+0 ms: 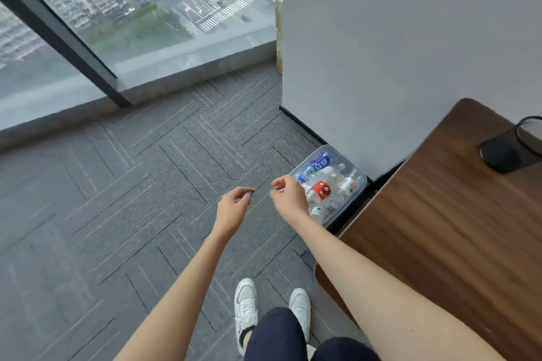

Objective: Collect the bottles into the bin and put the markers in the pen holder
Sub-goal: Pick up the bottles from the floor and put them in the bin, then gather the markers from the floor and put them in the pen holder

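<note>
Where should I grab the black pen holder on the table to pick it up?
Take the pen holder around its round mesh wall, near the middle. It appears to lie tipped on its side on the wooden table, mouth facing right, so come down from above with your hand across it. The solid base end at left would probably suit a grip too.

Grey carpet-tile floor point(123, 184), herringbone pattern. Clear plastic bin point(360, 184) sits on it in the corner btwn white wall and desk, packed w/ bottles point(321, 190). Two white sneakers point(245, 306) on carpet near bottom. Dark wood desk point(440, 228) at right, rounded corners; black mesh pen holder point(511, 145) on its far end, partly cut off.
</note>
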{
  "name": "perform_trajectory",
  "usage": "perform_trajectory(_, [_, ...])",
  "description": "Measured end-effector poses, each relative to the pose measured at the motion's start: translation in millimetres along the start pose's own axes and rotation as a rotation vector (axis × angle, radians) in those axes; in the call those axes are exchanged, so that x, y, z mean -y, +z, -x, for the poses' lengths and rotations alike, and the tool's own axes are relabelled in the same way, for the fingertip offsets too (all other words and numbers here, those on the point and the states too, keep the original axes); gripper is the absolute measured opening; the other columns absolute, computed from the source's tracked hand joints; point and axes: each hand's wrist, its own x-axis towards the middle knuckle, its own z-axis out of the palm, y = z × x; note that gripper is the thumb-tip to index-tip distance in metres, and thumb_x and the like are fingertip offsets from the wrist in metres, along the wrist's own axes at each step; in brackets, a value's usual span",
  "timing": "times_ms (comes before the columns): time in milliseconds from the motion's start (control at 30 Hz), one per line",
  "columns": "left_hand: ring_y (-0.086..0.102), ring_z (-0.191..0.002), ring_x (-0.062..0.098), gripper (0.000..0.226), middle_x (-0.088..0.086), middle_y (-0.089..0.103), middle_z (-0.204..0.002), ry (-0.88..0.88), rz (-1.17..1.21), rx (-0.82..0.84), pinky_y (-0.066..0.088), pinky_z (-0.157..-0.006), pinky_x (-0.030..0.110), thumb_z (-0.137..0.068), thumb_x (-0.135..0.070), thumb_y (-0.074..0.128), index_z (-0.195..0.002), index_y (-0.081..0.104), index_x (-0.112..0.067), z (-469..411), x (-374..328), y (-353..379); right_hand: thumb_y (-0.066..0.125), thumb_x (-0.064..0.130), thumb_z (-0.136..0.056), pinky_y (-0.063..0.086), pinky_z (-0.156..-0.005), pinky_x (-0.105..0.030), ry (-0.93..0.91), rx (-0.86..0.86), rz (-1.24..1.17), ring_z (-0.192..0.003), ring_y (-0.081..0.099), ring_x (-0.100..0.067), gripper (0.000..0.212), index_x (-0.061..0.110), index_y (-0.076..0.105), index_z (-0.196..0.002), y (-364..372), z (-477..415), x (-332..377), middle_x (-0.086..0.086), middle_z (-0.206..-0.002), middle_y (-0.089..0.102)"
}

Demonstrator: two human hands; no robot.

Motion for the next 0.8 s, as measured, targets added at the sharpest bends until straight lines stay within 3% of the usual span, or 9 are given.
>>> perform_trajectory(167, [0.065,-0.095,0.022,0.026,0.006,0.071,-0.104,-0.089,0.142,-0.145,0.045,-0.071,0.024,-0.087,-0.007,0.050,-0.100,0.070,-0.016,62,38,-50,0.059,0.014,-0.089,0.052,-0.085,-0.038,-0.101,0.121,0.102,-0.096,0.060,-0.018,0.011,0.021,0.057,-0.097,41,55,21,-0.001,-0.108,0.062])
perform_trajectory(433, [0.062,-0.078,0.015,0.022,0.010,0.070,-0.101,-0.232,0.326,-0.347,0.043,-0.059,0.011,-0.088,-0.002,0.052,-0.102,0.068,-0.011,190,141,-101,0.058,0.012,-0.091,0.043,-0.076,-0.027,-0.224,0.325,0.283,-0.093,0.057,-0.017,0.016,0.011,0.062,-0.106,128,160,8,-0.005,-0.109,0.065])
perform_trajectory(567, [0.063,-0.079,0.018,0.022,0.012,0.070,-0.099,-0.294,0.405,-0.441,0.043,-0.055,0.009,-0.089,0.000,0.051,-0.097,0.066,-0.013,260,198,-103,0.059,0.014,-0.089,0.048,-0.084,-0.032,-0.294,0.397,0.377,-0.099,0.063,-0.020,0.014,0.013,0.064,-0.102,168,220,-21,-0.003,-0.107,0.067])
perform_trajectory(800, [0.061,-0.076,0.017,0.020,0.008,0.068,-0.090,-0.367,0.509,-0.572,0.040,-0.057,0.015,-0.090,0.000,0.051,-0.099,0.066,-0.009,385,306,-74,0.059,0.013,-0.088,0.047,-0.082,-0.031,-0.340,0.543,0.474,-0.097,0.063,-0.021,0.015,0.013,0.065,-0.101,237,326,-104,-0.007,-0.106,0.069])
